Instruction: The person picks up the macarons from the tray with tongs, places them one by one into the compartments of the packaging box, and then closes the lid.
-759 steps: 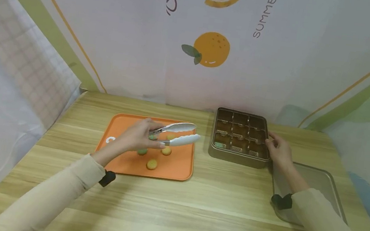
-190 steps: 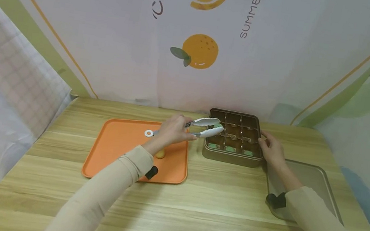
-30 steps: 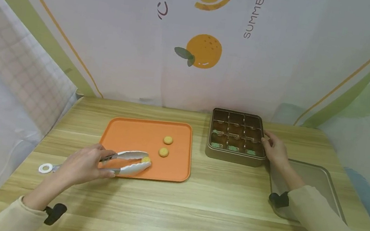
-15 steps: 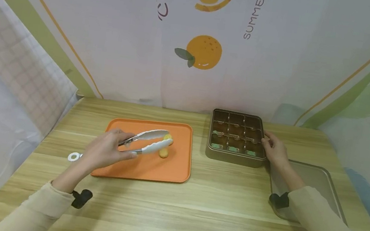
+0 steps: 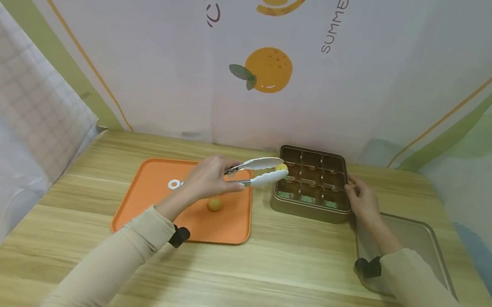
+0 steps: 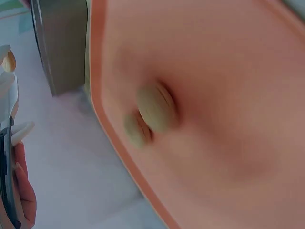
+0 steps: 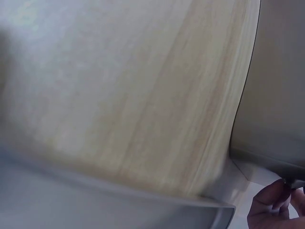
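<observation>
My left hand (image 5: 211,177) grips white-tipped tongs (image 5: 263,163). A yellow macaron (image 5: 281,167) is pinched between the tong tips, over the left side of a bronze tin (image 5: 306,211) with a divided brown insert. Green macarons (image 5: 307,199) show in the tin's front row; the tongs partly cover the left compartments. My right hand (image 5: 365,199) holds the tin's right rim, thumb and fingers on the edge. On the orange tray (image 5: 221,236) one yellow macaron (image 5: 215,205) shows in the head view; the left wrist view has a near macaron (image 6: 156,107) and a smaller-looking one (image 6: 137,130) behind it.
A flat metal lid (image 5: 416,243) lies on the wooden table (image 5: 284,288) at the right, partly under my right forearm. Behind the table hangs a printed cloth (image 5: 346,104). The tray stands left of the tin with a gap of table between them.
Over the last second the tongs picked a yellow macaron off the tray's front and carried it right to the tin. Earlier, green macarons went from tray to tin. The right hand stays on the rim.
</observation>
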